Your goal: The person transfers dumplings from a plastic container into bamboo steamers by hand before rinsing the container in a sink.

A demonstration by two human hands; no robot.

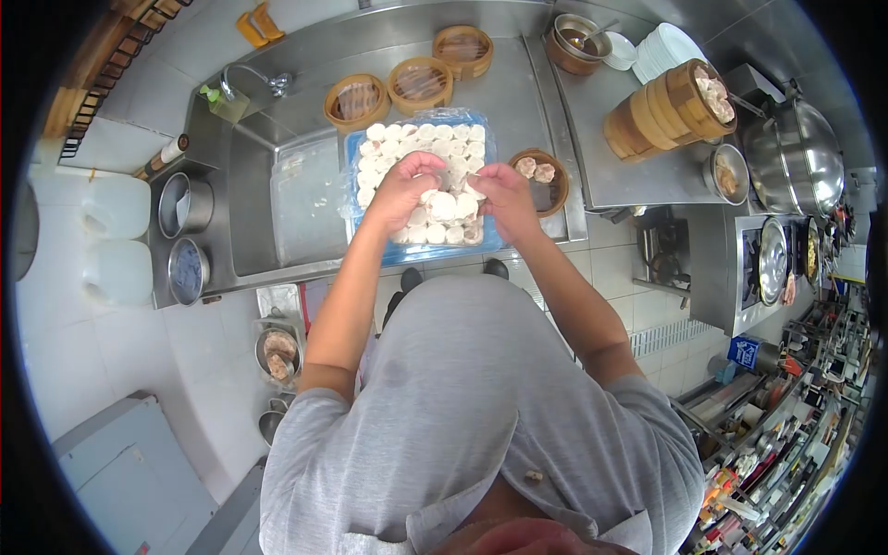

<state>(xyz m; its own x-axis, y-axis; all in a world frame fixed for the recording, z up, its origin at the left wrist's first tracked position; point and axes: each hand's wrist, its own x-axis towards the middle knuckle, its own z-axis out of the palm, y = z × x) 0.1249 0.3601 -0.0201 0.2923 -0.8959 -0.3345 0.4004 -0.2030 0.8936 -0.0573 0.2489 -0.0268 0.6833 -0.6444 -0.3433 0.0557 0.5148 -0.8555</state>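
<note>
Pale, round-topped dumplings (442,205) fill a blue tray (490,242) lined with clear plastic, right in front of me. My left hand (403,192) curls over the left side of a clump of them, its thumb against a dumpling and its index finger bent above. From the right, my right hand (508,196) pinches a dumpling (474,187) at the clump's edge between thumb and fingers. The clump appears raised above the others. Beside my right hand stands a round bamboo steamer (552,205) with two meat-topped dumplings (535,169) in it.
Three bamboo steamers (421,83) stand behind the tray. Left lies a sink (250,208) with a faucet (276,85). On the right counter are stacked steamers (647,116), white plates (668,51) and metal bowls (578,37). A large steel wok (805,153) sits farther right.
</note>
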